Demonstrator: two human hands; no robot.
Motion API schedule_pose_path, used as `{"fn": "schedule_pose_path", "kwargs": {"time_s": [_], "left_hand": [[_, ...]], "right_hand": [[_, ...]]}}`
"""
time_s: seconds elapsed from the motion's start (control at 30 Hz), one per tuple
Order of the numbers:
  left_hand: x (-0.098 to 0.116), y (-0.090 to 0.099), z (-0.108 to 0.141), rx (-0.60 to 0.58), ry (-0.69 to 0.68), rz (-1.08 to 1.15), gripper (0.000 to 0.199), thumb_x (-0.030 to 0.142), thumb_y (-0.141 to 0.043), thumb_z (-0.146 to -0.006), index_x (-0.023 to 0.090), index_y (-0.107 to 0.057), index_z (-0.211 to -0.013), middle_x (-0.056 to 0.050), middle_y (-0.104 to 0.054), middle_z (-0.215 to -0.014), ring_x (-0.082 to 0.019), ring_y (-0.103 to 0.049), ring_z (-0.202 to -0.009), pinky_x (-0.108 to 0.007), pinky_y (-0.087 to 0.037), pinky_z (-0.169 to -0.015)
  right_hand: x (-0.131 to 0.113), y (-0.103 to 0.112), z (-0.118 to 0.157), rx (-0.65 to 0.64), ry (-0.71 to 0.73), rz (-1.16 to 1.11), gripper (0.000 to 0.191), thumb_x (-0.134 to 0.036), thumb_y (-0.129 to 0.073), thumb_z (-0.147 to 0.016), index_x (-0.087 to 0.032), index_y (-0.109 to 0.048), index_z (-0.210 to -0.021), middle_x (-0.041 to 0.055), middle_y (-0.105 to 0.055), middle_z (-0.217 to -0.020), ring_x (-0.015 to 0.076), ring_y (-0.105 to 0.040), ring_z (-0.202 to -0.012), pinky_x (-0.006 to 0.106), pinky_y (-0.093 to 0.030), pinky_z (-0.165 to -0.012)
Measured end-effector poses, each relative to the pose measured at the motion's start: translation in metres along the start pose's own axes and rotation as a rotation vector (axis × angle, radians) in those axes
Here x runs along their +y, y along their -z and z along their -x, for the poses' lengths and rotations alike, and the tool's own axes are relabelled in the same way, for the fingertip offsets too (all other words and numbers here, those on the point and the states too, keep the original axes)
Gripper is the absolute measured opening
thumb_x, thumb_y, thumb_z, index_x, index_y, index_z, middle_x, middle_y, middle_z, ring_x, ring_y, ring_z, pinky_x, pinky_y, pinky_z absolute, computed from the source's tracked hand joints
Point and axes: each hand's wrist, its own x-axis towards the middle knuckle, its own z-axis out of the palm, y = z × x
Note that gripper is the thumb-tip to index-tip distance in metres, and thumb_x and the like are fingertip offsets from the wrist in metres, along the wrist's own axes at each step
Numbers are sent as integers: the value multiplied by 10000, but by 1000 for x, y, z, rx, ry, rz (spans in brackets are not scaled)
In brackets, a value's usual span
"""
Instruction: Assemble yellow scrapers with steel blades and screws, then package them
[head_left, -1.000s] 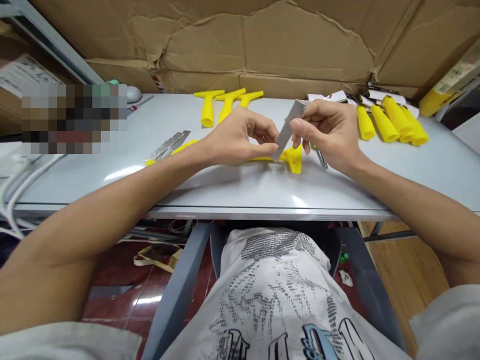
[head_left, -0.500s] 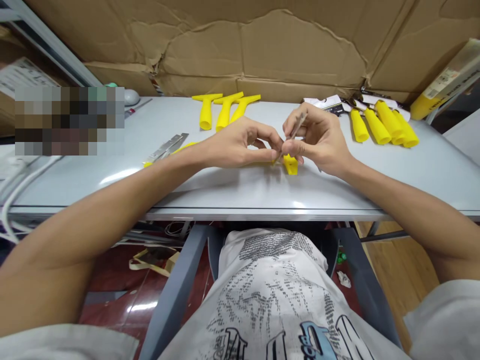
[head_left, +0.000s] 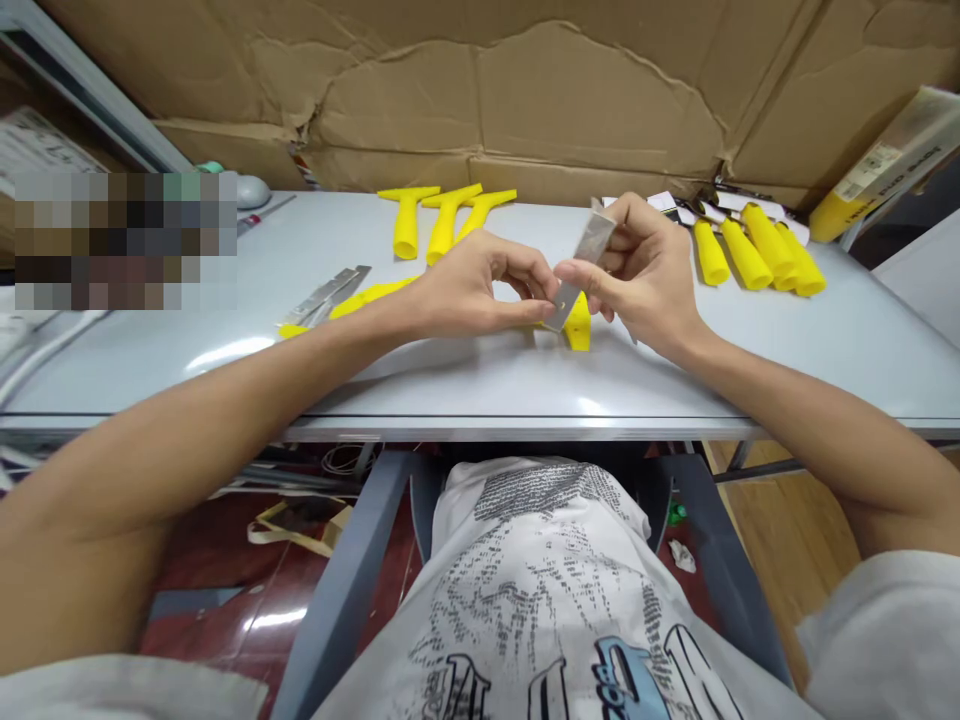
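A thin flat metal strip [head_left: 592, 236] with a small hole near its lower end is held tilted over the table. The fingertips of my left hand [head_left: 499, 285] pinch that lower end. My right hand [head_left: 649, 275] grips the strip higher up between thumb and fingers. Below and just behind the hands lies a yellow plastic handle [head_left: 577, 325], partly hidden by the fingers and the strip. More metal strips [head_left: 330, 293] lie left of my left hand, with yellow plastic pieces [head_left: 367, 296] beside them, partly covered by my forearm.
Three yellow T-shaped handles [head_left: 406, 225] lie at the back of the white table [head_left: 480, 385]. At the back right are several yellow handles [head_left: 746, 255] with white and black packaging. A yellow-and-clear box [head_left: 885, 170] leans at the far right; cardboard [head_left: 600, 90] lines the back.
The metal strip has been turned, so its broad face now shows instead of its narrow edge. Both hands keep hold of it. The view has shifted slightly.
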Motion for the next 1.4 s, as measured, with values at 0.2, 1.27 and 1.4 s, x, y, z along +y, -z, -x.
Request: {"fn": "schedule_pose_path", "kwargs": {"time_s": [0.2, 1.27, 1.4], "left_hand": [[-5, 5, -3, 66, 8, -94, 318, 492, -743, -907, 187, -768, -995, -47, -785, -982, -177, -735, -889, -316, -597, -864], [-27, 11, -2, 341, -321, -630, 359, 557, -632, -1031, 243, -732, -1172, -61, -687, -1061, -212, -671, -897, -356, -533, -767], [-24, 6, 0, 342, -323, -666, 334, 498, -603, -1047, 241, -698, -1238, -97, -684, -1218, -259, -689, -1047, -399, -551, -887]], "right_hand": [[-2, 5, -7, 65, 67, 3, 532, -731, -849, -790, -269, -595, -860, -18, -668, -741, 135, -616, -561, 276, -454, -399], [9, 20, -17, 78, 65, 183, 538, -779, -748, -862, -279, -554, -907, -65, -620, -617, 123, -588, -446, 262, -402, -373], [8, 18, -14, 115, 44, 219, 558, -816, -723, -851, -290, -551, -919, -76, -608, -598, 116, -545, -413, 263, -368, -364]]}}
